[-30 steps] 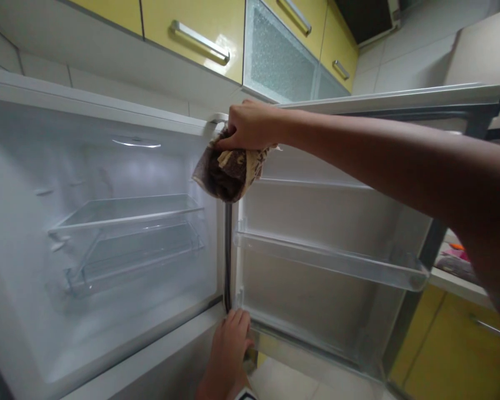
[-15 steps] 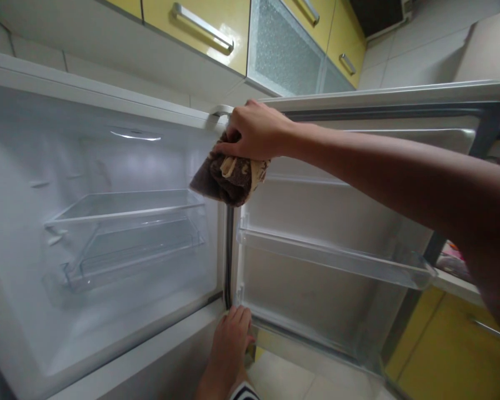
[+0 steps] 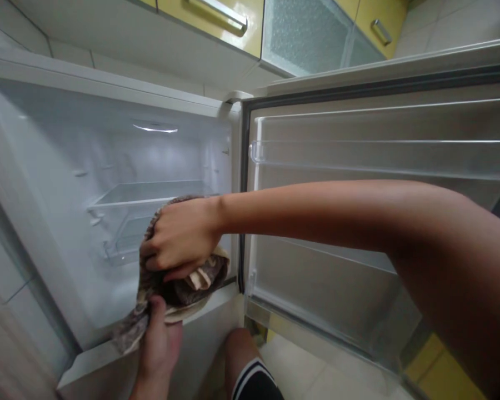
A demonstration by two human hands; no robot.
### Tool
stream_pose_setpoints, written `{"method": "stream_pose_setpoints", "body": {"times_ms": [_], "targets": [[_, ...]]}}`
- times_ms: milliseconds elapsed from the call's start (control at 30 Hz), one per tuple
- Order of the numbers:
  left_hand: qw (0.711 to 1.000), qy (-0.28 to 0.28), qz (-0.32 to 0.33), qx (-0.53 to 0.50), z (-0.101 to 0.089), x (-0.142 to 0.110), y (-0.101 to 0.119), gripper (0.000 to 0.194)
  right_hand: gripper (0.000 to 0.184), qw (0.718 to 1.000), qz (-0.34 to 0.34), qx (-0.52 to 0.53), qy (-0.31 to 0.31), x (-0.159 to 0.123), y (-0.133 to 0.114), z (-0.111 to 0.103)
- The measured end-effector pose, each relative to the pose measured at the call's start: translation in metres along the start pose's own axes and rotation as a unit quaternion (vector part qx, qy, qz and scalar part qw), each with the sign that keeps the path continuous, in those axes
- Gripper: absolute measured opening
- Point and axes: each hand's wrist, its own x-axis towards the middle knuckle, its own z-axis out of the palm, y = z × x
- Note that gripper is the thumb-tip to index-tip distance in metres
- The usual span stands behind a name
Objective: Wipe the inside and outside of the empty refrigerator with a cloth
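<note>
A brown and cream patterned cloth hangs bunched between my two hands, in front of the open refrigerator compartment. My right hand grips its upper part from above, fingers curled into the fabric. Below it, my left hand holds the cloth's lower edge, with the thumb on top and the other fingers hidden beneath. One corner of the cloth droops to the left over the compartment's front sill. Inside stand a glass shelf and a clear tray below it, partly covered by my right hand.
The refrigerator door stands open on the right, with clear door racks. Yellow cabinets with metal handles hang above. My knee shows below, over the tiled floor.
My right hand has brought the cloth down and left from the upper hinge corner. My left hand has left the door's lower hinge edge and taken hold of the cloth. The view has shifted.
</note>
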Motion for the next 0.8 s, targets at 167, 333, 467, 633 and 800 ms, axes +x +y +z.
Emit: {"method": "stream_pose_setpoints", "body": {"times_ms": [167, 333, 467, 633, 800], "targets": [[0.981, 0.117, -0.088, -0.131, -0.026, 0.002, 0.047, 0.055, 0.042, 0.997, -0.044, 0.059, 0.031, 0.017, -0.004, 0.016], [0.990, 0.104, -0.057, -0.074, -0.043, 0.015, 0.051, 0.056, 0.054, 0.952, 0.116, 0.224, 0.171, 0.031, 0.004, 0.040], [0.989, 0.098, -0.034, 0.106, -0.052, 0.029, 0.055, 0.060, 0.067, 0.884, 0.133, 0.432, 0.117, 0.046, -0.004, 0.060], [0.946, 0.035, 0.040, 0.320, -0.068, 0.044, 0.080, 0.061, 0.024, 0.882, 0.124, 0.454, -0.007, 0.052, -0.006, 0.065], [0.956, -0.004, 0.040, 0.290, -0.103, 0.058, 0.080, 0.061, 0.032, 0.882, 0.184, 0.435, 0.005, 0.042, 0.001, 0.072]]}}
